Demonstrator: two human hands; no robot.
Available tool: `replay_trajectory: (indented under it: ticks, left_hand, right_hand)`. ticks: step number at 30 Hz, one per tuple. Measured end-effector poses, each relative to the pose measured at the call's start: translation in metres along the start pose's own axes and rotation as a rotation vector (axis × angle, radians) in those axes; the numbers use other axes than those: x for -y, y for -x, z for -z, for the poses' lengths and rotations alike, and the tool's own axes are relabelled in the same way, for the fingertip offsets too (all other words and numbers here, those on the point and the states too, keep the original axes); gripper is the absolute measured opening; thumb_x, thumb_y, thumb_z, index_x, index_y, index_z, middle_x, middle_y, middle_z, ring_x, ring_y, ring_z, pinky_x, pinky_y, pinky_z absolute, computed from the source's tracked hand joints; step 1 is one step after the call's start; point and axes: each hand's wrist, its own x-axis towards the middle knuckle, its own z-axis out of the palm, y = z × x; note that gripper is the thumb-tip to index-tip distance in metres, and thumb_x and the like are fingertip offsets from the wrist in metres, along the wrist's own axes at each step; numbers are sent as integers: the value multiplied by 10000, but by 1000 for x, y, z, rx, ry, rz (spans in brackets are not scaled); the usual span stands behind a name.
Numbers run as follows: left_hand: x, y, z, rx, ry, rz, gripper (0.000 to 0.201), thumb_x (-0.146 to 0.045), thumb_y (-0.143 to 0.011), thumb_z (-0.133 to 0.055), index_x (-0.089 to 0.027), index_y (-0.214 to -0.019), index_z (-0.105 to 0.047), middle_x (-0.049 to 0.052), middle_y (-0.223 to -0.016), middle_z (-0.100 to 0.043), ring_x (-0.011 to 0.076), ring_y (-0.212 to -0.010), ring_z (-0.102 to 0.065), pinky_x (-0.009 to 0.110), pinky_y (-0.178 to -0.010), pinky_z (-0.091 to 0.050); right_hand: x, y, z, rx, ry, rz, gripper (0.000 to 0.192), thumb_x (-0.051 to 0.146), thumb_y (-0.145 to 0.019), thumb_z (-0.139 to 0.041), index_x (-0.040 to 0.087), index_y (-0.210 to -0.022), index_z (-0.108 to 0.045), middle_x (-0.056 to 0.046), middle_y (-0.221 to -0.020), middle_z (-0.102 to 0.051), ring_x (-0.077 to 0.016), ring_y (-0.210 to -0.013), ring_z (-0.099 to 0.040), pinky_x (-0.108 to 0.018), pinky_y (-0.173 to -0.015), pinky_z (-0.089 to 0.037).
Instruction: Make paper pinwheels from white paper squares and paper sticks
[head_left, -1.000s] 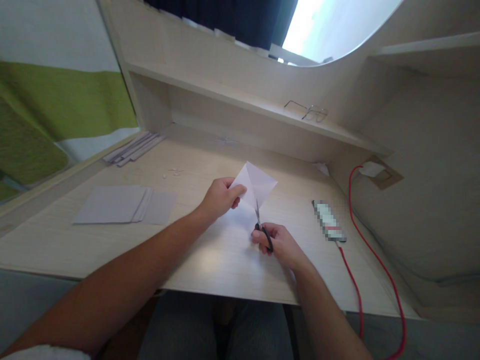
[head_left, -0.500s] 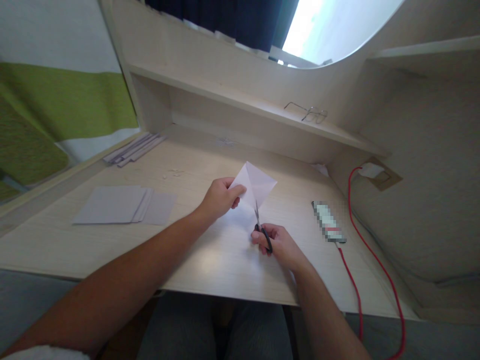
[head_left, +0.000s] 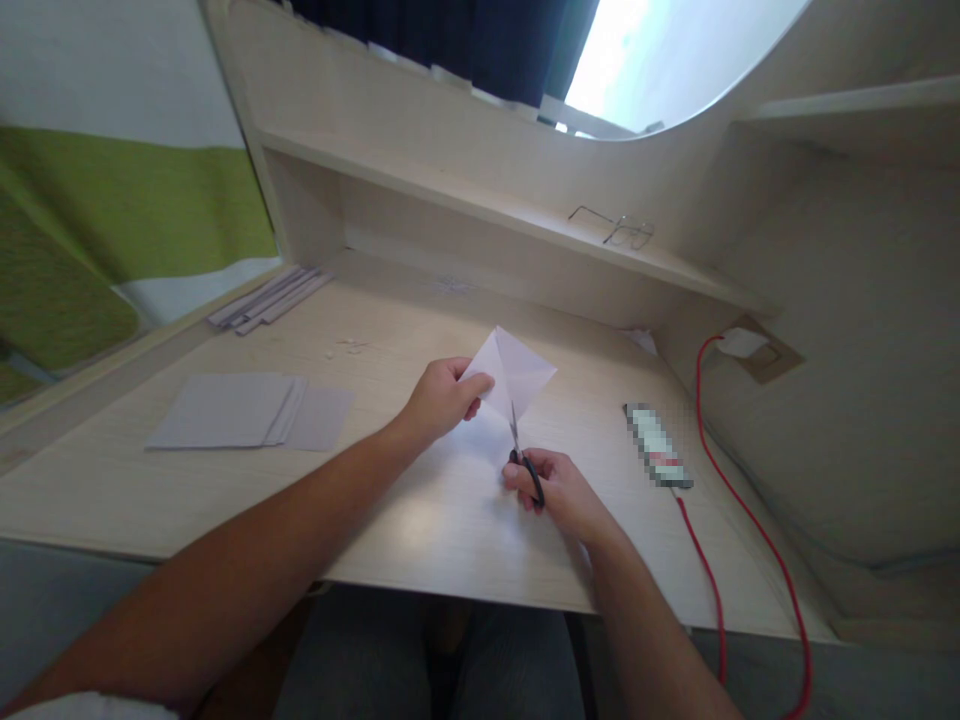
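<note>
1. Farthest left of the folded paper (head_left: pixel 517 370), a loose stack of white sheets (head_left: pixel 247 410) lies flat on the desk (head_left: pixel 420 520), well apart from both hands
2. Behind that stack, at the desk's back left corner, a bundle of narrow paper strips (head_left: pixel 266 297) lies against the edge
3. The left hand (head_left: pixel 442 397) has its fingers curled and pinched shut on the left corner of the folded paper, thumb on top, holding it lifted off the desk
4. The folded paper is a white, kite-like shape with a crease down its middle, held above the centre of the desk, tilted up towards the camera
5. Small black-handled scissors (head_left: pixel 523 455) point up into the lower edge of the folded paper; the blades look nearly closed, with the tips touching the paper
6. The right hand (head_left: pixel 559 490), just below and right of the folded paper, is clenched round the scissor handles, fingers through or over the loops; which fingers sit in them I cannot tell
7. Right of the folded paper, a small blurred flat object (head_left: pixel 658 446) lies on the desk, with a red cable (head_left: pixel 709 575) running from its near end
8. On the shelf (head_left: pixel 480 205) above and right of the folded paper rest thin-framed spectacles (head_left: pixel 615 225); the shelf holds nothing else that can be made out
</note>
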Motion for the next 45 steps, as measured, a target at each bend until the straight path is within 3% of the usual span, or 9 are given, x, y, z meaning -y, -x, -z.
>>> replay_trajectory:
  ticks: [32, 45]
  left_hand:
    - [-6, 3, -1, -43, 22, 14, 222, -320, -698, -630, -184, -553, -533, -21, -444, -515, 97, -405, -440, 231, -435, -332]
    - [-4, 3, -1, 0, -20, -1, 240, -327, -725, -626, -181, -556, -535, -18, -458, -512, 98, -428, -435, 237, -462, -334]
  right_hand:
    - [-4, -1, 1, 23, -14, 2, 392, 535, -811, -731, 156, -759, -645, 38, -559, -533, -104, -516, -426, -263, -527, -306]
    - [-2, 0, 0, 0, -10, 7, 383, 532, -800, -731, 166, -723, -652, 30, -570, -532, -117, -531, -448, -266, -542, -336]
